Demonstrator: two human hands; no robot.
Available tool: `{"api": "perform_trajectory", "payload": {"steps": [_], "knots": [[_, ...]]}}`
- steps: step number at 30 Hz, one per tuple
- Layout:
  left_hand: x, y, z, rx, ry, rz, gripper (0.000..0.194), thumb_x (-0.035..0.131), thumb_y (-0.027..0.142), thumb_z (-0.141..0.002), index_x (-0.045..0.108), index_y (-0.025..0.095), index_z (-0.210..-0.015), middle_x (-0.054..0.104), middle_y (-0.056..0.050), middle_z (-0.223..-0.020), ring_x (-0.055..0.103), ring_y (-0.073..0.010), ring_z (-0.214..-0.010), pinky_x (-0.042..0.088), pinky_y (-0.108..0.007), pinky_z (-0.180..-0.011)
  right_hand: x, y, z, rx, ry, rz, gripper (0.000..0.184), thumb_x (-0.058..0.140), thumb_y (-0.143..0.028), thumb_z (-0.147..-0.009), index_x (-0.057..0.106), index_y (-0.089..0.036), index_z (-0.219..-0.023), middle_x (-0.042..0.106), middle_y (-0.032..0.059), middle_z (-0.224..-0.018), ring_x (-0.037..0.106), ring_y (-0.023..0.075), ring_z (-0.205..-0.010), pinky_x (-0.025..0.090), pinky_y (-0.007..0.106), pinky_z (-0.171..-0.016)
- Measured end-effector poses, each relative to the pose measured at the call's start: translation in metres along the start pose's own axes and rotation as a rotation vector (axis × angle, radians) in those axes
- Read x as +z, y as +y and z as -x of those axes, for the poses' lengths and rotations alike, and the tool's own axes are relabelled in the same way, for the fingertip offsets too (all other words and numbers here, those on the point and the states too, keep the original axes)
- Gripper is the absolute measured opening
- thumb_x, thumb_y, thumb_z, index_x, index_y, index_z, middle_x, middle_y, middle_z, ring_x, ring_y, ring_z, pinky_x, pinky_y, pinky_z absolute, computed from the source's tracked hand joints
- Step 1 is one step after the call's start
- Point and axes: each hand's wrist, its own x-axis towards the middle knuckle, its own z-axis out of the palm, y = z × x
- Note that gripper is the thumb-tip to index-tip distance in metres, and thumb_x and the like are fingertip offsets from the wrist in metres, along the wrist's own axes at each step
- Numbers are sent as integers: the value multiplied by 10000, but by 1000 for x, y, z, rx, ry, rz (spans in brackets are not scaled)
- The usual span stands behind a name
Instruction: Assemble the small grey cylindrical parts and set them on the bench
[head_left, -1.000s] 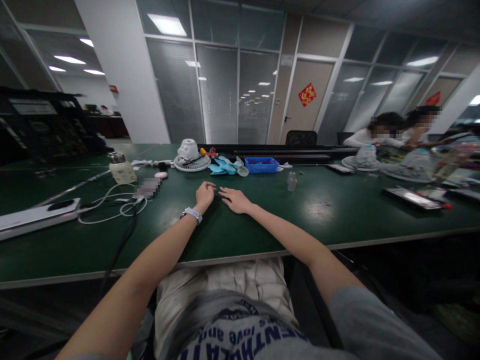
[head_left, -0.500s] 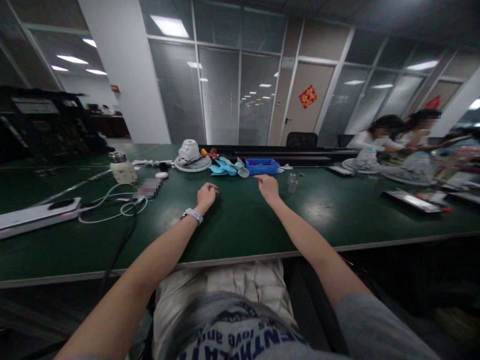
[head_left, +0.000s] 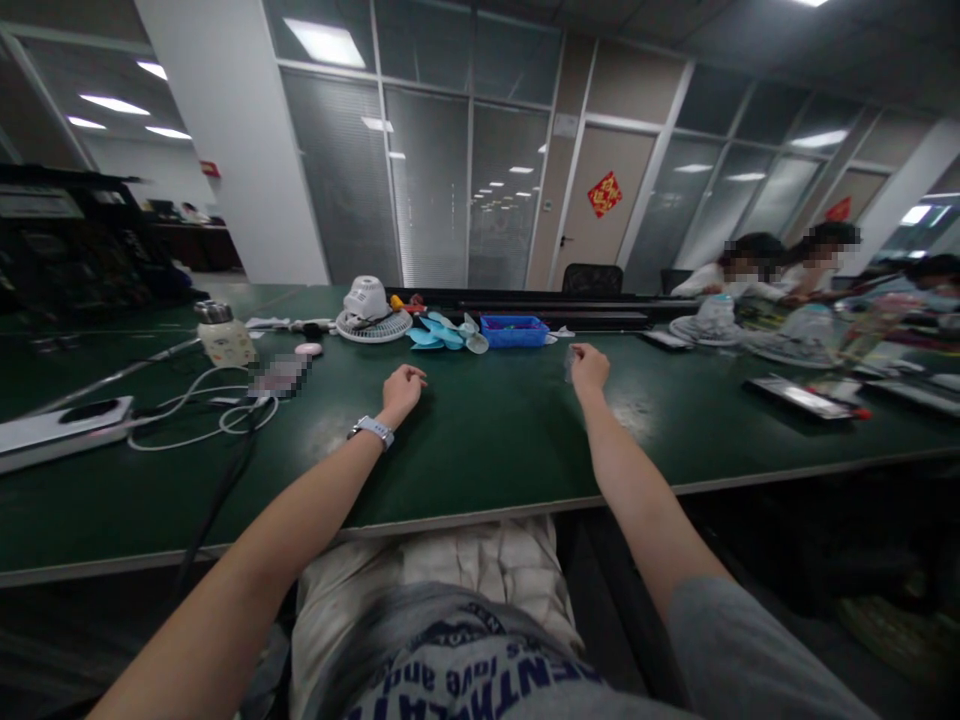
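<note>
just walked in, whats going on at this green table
Someone sits at the table, right hand at a small shiny piece; the fingers partly hide it, so a firm grip can't be confirmed. The left hand is loosely curled, with nothing visible in it. Beyond the hands lie light-blue fan blades, between a white fan part and a blue basket.

Object [head_left: 569, 364] at right hand [head_left: 591, 368], fan blades [head_left: 437, 332] between fan housing [head_left: 369, 300] and basket [head_left: 514, 335]
</note>
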Motion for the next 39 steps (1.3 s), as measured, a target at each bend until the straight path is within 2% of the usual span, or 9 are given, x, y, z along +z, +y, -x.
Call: {"api": "perform_trajectory", "payload": {"steps": [6,18,23,27,30,34,37,39], "knots": [[0,-1,0,-3,2,3,239,445,161,-798,654,193,-909,745,-45,-845,680,-184,-795,475,-283,-735,2,1,0,-53,23,-44,344,463,-105,-886,702,-207,-1112,717,98,-1034,649,219,-960,448,320,-883],[-1,3,2,-4,-14,-12,249,437,163,-794,655,192,-912,745,-49,-852,677,-180,-808,478,-277,-746,3,1,-1,-40,9,-41,312,493,-100,-870,707,-193,-1077,717,97,-1033,648,217,-951,451,313,-872],[-2,4,3,-8,-29,-8,235,448,169,-794,652,197,-907,743,-42,-844,676,-179,-796,479,-276,-738,4,3,0,3,8,-26,297,488,-130,-883,711,-211,-1061,720,89,-1009,651,216,-943,461,319,-865],[-1,2,2,-6,-42,-5,226,454,170,-792,650,201,-900,743,-37,-846,678,-175,-808,478,-270,-737,2,2,2,59,32,-11,270,559,-224,-867,683,-242,-1106,707,87,-1041,648,229,-957,476,334,-848],[0,1,0,-11,-48,-6,212,464,176,-789,645,205,-894,744,-34,-849,679,-172,-801,478,-269,-733,2,2,4,158,10,-7,390,680,-311,-792,638,-249,-1175,693,97,-1076,644,246,-980,485,348,-845],[0,0,0,-5,-53,-4,205,467,173,-787,641,206,-889,745,-38,-864,681,-172,-795,475,-270,-724,4,7,5,249,-67,11,485,741,-316,-732,621,-222,-1193,694,124,-1053,651,264,-980,490,364,-844],[-1,1,1,-1,-56,-3,202,469,170,-784,640,207,-885,747,-41,-868,682,-175,-798,475,-273,-727,6,6,6,205,-63,23,476,723,-291,-746,610,-214,-1202,694,132,-1055,653,270,-988,485,372,-860],[-2,4,3,-3,-49,-6,195,476,173,-784,642,208,-881,747,-39,-865,680,-177,-801,475,-276,-740,8,-4,10,138,-62,8,498,721,-284,-747,590,-212,-1222,700,122,-1047,653,266,-997,476,376,-884]]}}
